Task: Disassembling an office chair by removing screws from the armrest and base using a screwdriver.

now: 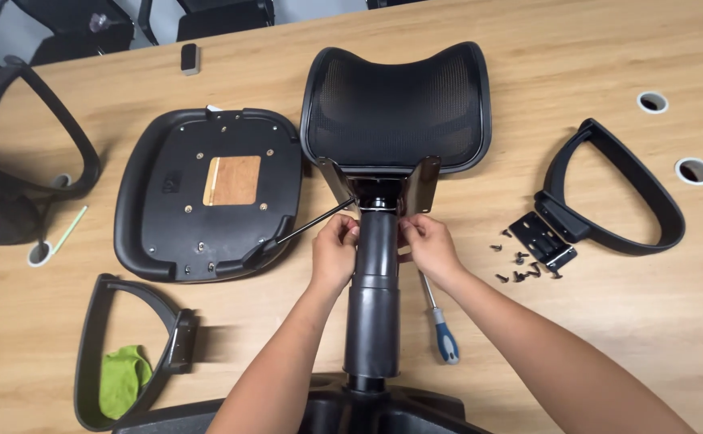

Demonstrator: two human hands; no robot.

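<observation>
- The left hand [334, 253] gripped the top of the black gas-lift column [375, 297] from its left side, fingers [343, 229] curled together against the column just under the tilt mechanism [383, 181].
- The right hand [430, 249] mirrored it on the column's right side, fingers bent and pressed to the same joint — whether they pinched a small part there could not be told.
- The column stood near the middle of the table [608, 321], rising from the chair base [367, 406] at the bottom edge and meeting the metal mechanism plate above the hands.
- A thin black lever [311, 223] ran out from the mechanism toward the left, its grip end lying over the edge of the seat pan [207, 193].
- The seat pan lay upside down to the left of the column, a square wooden patch showing in its middle.
- The mesh backrest [395, 104] lay just beyond the mechanism, touching it.
- A screwdriver [440, 321] with a blue-and-white handle lay on the table just right of the column, partly under the right forearm.
- Further right sat a loose armrest [616, 193], a small black bracket [543, 239] and scattered screws [520, 265].
- Another armrest [134, 345] lay at lower left — a green cloth [124, 378] inside its loop.
</observation>
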